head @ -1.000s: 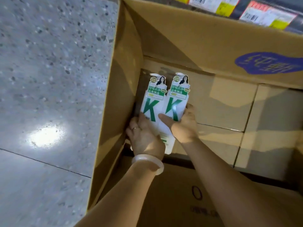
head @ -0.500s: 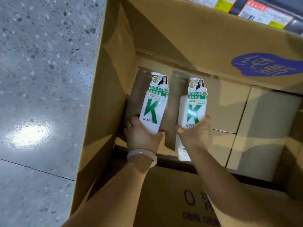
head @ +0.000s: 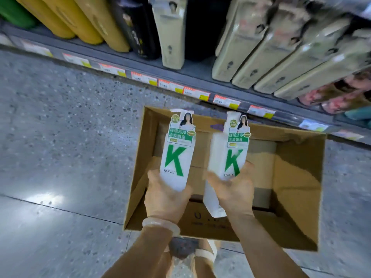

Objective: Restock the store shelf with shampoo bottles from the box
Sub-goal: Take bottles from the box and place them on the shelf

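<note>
My left hand grips the base of a white shampoo bottle with a green K, held upright above the box. My right hand holds a second white K bottle the same way, a little to the right of the first. Both bottles hang over the open cardboard box on the floor, whose bottom shows only cardboard. Beyond the box runs the store shelf, low and dark grey, with price tags along its edge.
On the shelf stand yellow bottles at left, a black bottle, pale green bottles in the middle and right, and pink floral packs at far right. A gap shows behind a single pale bottle. Speckled grey floor lies left.
Both hands have lifted the two bottles out of the box and apart from each other. The view has risen and pulled back, bringing the shelf into sight.
</note>
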`<state>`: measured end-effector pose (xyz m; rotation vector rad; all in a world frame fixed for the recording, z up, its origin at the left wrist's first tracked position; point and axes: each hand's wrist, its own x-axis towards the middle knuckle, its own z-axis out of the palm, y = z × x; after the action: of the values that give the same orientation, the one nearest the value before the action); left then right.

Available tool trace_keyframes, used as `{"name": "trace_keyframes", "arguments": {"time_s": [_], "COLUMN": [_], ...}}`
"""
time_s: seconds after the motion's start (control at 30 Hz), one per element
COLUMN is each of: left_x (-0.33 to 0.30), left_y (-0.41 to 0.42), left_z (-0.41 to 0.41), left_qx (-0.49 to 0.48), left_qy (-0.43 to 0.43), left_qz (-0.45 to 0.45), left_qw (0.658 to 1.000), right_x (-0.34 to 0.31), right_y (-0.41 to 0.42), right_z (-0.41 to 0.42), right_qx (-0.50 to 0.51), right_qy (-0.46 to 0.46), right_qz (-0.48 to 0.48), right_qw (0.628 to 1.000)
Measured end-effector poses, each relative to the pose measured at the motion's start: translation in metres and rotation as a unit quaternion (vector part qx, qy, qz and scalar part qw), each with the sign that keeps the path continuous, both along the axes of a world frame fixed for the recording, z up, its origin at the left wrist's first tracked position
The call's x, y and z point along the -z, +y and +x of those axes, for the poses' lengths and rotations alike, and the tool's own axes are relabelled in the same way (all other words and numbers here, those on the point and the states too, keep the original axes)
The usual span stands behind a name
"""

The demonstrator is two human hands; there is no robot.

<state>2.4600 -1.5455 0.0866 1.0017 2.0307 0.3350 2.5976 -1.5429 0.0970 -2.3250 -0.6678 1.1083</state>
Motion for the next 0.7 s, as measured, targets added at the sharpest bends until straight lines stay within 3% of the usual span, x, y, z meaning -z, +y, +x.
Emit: {"name": "trace_keyframes", "arguments": {"time_s": [0.37,0.5,0.7], "left_x": [-0.368,-0.49,-0.628], "left_y": [0.04,0.04,0.017], "left_z": [0.088,0.118,0.156], "left_qx": [0.019,0.109,0.155], "left_qy": [-0.11,-0.161,-0.211], "left_qz": [0.196,0.31,0.44], "left_qw": [0.974,0.931,0.859], "right_x": [-0.384,-0.498,-0.638], "right_y": [0.003,-0.011,-0.053], "right_z": [0.075,0.096,0.127], "right_qx": [0.111,0.124,0.186], "right_qy": [-0.062,-0.104,-0.136], "right_qz": [0.259,0.353,0.432], "right_qw": [0.958,0.922,0.872]}}
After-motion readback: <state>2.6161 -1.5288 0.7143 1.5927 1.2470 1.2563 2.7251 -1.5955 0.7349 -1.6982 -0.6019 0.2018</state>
